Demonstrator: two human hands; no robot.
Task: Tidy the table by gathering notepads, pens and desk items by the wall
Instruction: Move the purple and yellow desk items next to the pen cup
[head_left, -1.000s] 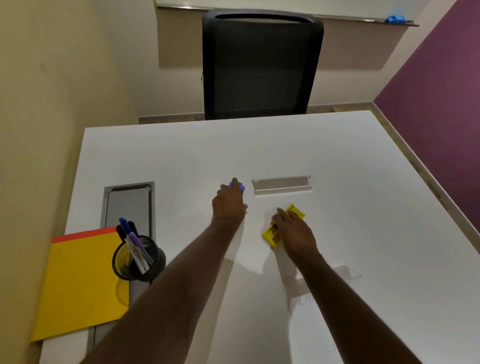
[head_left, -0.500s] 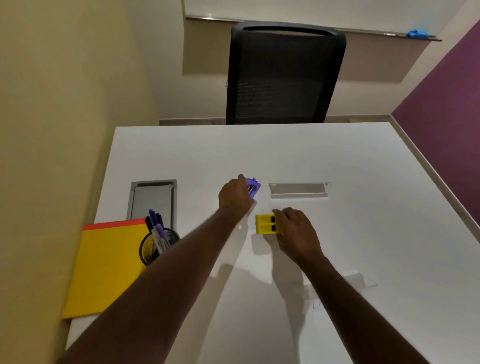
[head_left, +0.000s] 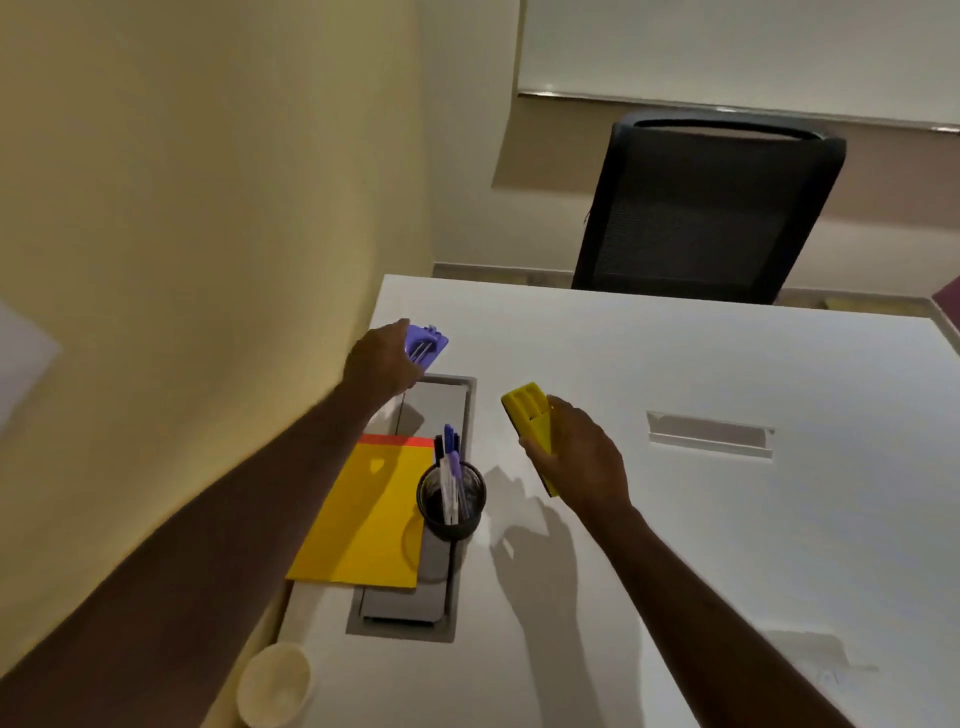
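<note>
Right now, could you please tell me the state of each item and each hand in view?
Left hand: grips the purple holder, raised near the wall.
Purple holder: held, tilted.
Right hand: grips the yellow holder, off the table.
Yellow holder: held, tilted.
Pen cup: upright, pens inside.
Yellow notepad: flat, closed, beside the wall.
Clear tray: lying on the table.

Right hand (head_left: 582, 457) covered the lower half of the yellow holder (head_left: 532, 423). Left hand (head_left: 382, 361) hid the near edge of the purple holder (head_left: 428, 345); its contents were too blurred to identify. Notepad (head_left: 369, 514) overlapped the grey panel (head_left: 415, 597). Counter (head_left: 727, 519) was cut off at right and bottom.
</note>
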